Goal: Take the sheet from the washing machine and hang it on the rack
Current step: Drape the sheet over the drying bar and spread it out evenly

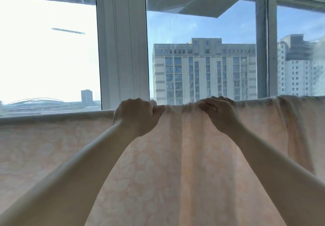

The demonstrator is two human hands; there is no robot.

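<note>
While your left hand (136,115) and right hand (219,114) pinch the sheet (175,164) close together, its top edge runs sideways.

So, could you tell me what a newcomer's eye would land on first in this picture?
Probably the two bare arms reaching up the middle, the left hand and right hand both gripping the top fold of a pale peach patterned sheet draped across the lower frame. Behind it, a large window shows a tall apartment block.
</note>
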